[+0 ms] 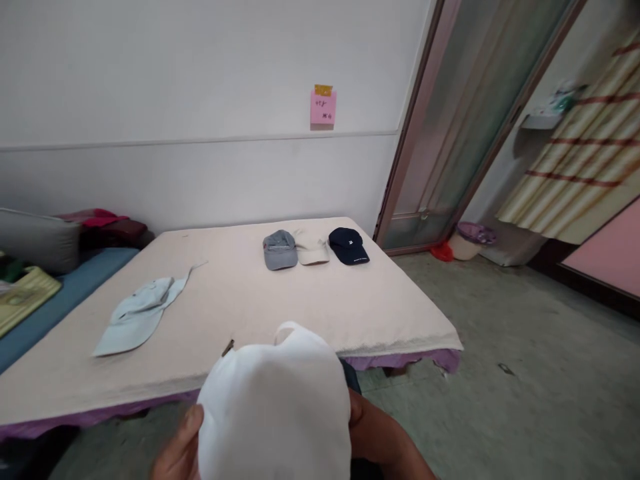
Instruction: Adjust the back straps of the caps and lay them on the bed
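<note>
A white cap (277, 413) is held up at the bottom centre, in front of the bed's near edge. My left hand (180, 443) grips its left side, the thumb showing at the rim. On the right side my right hand (373, 427) holds the cap, most fingers hidden behind it. A pale blue cap (137, 313) lies on the left part of the bed, its strap stretched out. Toward the back sit a grey cap (281, 251), a cream cap (313, 251) and a navy cap (349, 246) side by side.
The bed (225, 293) has a light cover. A grey pillow (40, 239) and dark red cloth (113, 230) are at the far left. A pink note (323, 109) is taped to the wall. On the floor at right stands a bin (465, 243) near a curtain (575, 147).
</note>
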{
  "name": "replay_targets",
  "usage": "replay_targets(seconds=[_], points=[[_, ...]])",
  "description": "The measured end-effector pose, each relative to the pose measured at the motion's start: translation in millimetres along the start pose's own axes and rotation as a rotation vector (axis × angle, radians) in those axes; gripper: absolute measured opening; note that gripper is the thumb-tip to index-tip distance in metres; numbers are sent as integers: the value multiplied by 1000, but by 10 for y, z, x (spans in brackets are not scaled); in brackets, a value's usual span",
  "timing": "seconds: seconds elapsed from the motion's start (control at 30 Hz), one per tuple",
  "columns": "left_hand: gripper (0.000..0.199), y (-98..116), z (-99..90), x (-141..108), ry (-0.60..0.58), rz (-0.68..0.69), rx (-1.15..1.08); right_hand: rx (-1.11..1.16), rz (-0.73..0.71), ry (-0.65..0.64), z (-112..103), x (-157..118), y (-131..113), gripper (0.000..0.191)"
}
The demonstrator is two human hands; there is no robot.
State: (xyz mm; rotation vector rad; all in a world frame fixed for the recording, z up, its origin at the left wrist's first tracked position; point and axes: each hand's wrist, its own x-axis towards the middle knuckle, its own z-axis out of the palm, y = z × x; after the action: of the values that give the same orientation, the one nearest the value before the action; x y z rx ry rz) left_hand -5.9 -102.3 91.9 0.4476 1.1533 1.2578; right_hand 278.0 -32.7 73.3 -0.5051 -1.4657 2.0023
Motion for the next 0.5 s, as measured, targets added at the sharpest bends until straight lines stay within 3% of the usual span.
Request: replay_targets(seconds=[0.1, 0.2, 0.37, 0.5], points=[[30, 97, 187, -14, 72, 38, -144, -111, -5, 23, -40, -124, -20, 36], [37, 159, 386, -64, -54, 20, -115, -73, -19, 5, -95, -236, -61, 47], [40, 165, 561, -168, -281, -138, 10, 315, -106, 135, -114, -353, -135, 52], [34, 141, 596, -225, -311, -140, 164, 358, -176, 167, -123, -418, -236, 35]])
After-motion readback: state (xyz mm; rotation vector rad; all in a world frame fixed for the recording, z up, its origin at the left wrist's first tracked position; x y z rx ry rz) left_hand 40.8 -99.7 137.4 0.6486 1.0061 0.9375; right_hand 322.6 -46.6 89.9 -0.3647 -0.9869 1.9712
